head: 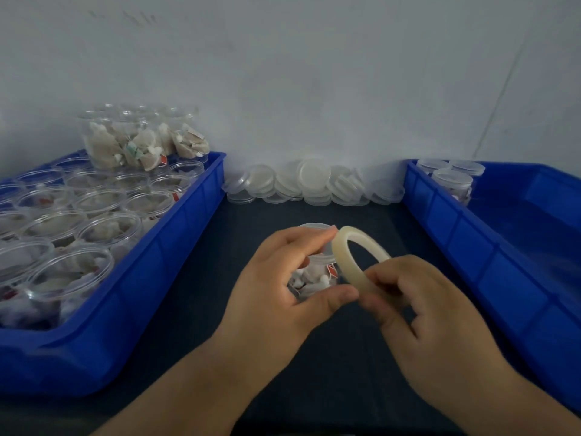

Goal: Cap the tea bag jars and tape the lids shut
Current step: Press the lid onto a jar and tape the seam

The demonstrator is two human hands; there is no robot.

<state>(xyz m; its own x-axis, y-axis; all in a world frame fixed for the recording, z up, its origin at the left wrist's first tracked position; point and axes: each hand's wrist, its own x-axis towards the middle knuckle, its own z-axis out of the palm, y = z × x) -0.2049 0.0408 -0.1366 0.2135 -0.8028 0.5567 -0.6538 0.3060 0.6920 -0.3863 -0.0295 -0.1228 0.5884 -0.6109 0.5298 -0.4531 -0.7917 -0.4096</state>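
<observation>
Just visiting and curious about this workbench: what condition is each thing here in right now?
Jar in hand: capped, held by left hand.
Tape roll: held by right hand, against the jar.
Left bin jars: uncapped, filled with tea bags.
Right bin jars: capped.
Loose lids: piled by the wall.

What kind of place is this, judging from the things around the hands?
Probably a small packing workstation: a blue bin full of open tea bag jars, loose lids piled against the wall, and another blue bin holding capped jars.

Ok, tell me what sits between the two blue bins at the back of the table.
In the head view, a heap of clear lids lies against the wall between the left bin and right bin.
</observation>
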